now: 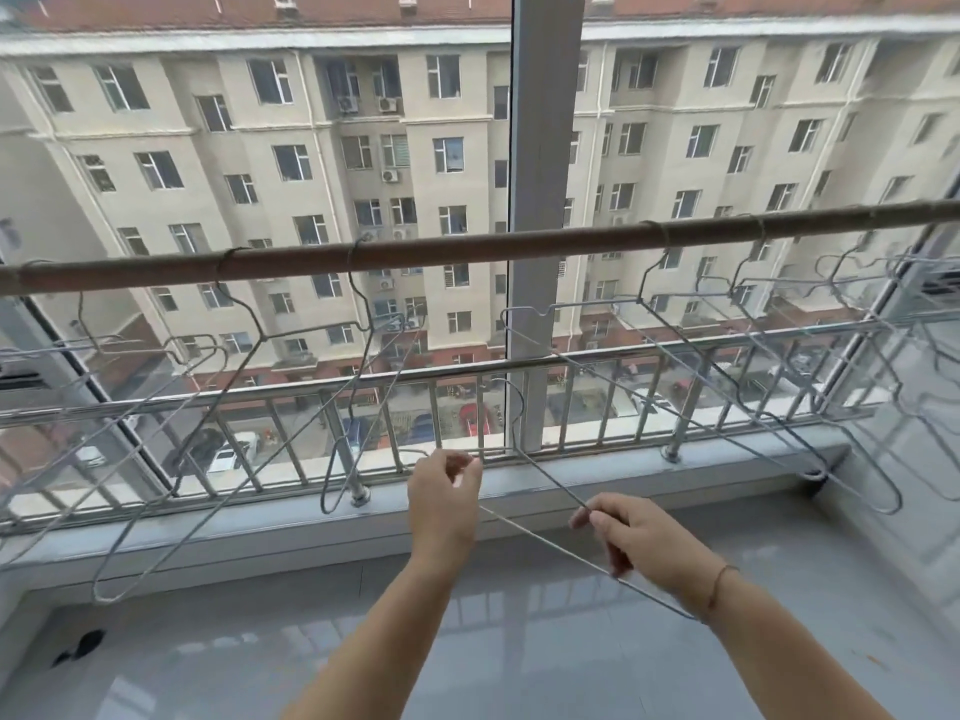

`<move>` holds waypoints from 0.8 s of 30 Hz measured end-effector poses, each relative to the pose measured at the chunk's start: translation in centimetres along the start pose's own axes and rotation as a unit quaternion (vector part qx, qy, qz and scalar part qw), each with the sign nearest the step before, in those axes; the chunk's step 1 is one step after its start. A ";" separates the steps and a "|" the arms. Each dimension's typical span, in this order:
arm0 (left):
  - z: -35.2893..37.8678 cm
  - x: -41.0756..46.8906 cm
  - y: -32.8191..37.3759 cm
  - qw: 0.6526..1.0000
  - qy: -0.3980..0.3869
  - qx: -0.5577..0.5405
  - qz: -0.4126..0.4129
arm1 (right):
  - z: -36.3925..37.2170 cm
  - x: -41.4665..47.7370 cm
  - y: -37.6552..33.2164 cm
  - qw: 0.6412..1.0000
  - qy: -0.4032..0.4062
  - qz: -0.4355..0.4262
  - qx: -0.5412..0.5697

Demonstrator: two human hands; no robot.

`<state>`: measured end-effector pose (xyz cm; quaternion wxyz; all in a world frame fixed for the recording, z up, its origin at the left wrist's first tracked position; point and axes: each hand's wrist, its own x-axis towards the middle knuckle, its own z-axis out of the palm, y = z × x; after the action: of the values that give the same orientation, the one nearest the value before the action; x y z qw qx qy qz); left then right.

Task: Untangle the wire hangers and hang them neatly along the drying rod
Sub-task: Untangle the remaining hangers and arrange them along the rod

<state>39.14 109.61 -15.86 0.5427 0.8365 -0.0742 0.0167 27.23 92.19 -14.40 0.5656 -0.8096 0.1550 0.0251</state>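
Below the drying rod (467,249), in front of the window railing (571,363), both hands hold a single wire hanger (540,517). The left hand (441,504) pinches the hanger's upper wire near its neck, fingers (465,467) pressed together on the wire. The right hand (644,545) pinches the sloping arm of the same hanger farther down, thumb and forefinger closed on it; a thin bracelet (719,584) circles the wrist. Between the two hands the wire runs free. The hanger's long axis lies diagonally, from upper left at the left hand to lower right beneath the right wrist. Its hook (511,402) rises above the left hand, curving toward the railing and well below the rod.

On the rod, hung hangers at left (244,356) tilt down and leftward, their hooks over the rod. Hung hangers at right (727,366) tilt down and rightward; several overlap, and their exact number cannot be told. A window frame post (540,148) stands behind the rod at centre, and the sill (260,517) runs beneath the railing.
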 end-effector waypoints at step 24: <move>0.2 0.5 13.2 0.943 -0.123 -0.310 0.008 | 1.4 1.0 -10.5 0.960 0.072 -0.143 0.232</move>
<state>37.77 104.12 -3.96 0.7615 0.6221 -0.1482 -0.1056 31.33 96.52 -5.55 0.7226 -0.6699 0.0799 -0.1510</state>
